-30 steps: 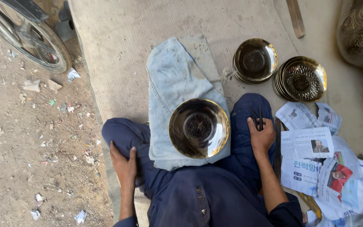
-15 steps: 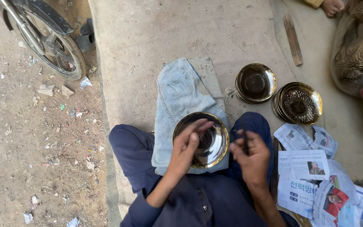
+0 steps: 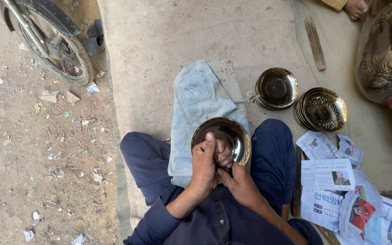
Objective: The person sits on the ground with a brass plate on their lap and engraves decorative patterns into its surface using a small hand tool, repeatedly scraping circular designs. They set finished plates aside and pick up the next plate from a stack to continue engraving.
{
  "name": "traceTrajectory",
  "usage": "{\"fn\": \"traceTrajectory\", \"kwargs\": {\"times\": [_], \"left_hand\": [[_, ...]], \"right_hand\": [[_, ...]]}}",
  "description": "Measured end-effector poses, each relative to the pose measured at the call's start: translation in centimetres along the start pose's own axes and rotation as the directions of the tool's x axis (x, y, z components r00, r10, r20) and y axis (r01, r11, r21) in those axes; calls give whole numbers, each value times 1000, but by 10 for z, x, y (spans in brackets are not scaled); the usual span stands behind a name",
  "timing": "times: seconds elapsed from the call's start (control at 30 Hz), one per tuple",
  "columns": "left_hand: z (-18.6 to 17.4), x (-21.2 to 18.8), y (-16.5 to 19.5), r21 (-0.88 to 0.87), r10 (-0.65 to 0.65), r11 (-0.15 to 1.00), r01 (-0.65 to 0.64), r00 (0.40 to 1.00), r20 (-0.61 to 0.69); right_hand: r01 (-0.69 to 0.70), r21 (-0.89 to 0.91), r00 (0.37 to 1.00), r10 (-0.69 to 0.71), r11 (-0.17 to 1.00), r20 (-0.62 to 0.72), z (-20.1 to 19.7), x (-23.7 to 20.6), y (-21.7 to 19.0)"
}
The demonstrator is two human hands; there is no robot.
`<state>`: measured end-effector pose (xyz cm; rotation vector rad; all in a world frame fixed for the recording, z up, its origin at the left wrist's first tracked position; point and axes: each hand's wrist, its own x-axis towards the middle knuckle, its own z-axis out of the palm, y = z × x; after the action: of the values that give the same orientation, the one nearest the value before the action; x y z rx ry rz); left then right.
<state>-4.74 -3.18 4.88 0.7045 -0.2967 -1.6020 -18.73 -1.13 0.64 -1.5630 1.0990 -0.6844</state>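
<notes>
both hands have come together over the metal bowl (image 3: 225, 136), which sits on the pale cloth (image 3: 200, 104) in the lap. a second ago the left hand (image 3: 204, 165) rested out on the knee; now it's curled at the bowl's near rim, fingers closed. right hand (image 3: 239, 181) has moved in just beneath it, pinching a thin dark tool, probably — it's mostly hidden. looks like work on the bowl is starting. stacked brass bowls (image 3: 320, 109) lie beyond the right hand, newspaper (image 3: 336, 181) beside it.
</notes>
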Motion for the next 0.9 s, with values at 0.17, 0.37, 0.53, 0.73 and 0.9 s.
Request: {"fn": "traceTrajectory", "kwargs": {"times": [0.17,0.37,0.53,0.73,0.9], "left_hand": [[-4,-1,5,-13,20,1000,-21,999,-48],[-11,-1,3,29,2,1000,1,995,-98],[-16,3,-1,-5,-31,1000,31,995,-90],[-43,2,16,618,324,706,-346,934,152],[-69,3,26,917,506,-245,-315,765,398]], "right_hand": [[-19,24,999,18,1000,32,6,5,-7],[-170,7,983,169,985,78,11,4,-6],[-142,-3,988,142,990,65,8,3,-10],[-132,-183,980,100,974,-174,-11,-9,-27],[-297,-305,909,170,905,-379,-41,-3,-50]]}}
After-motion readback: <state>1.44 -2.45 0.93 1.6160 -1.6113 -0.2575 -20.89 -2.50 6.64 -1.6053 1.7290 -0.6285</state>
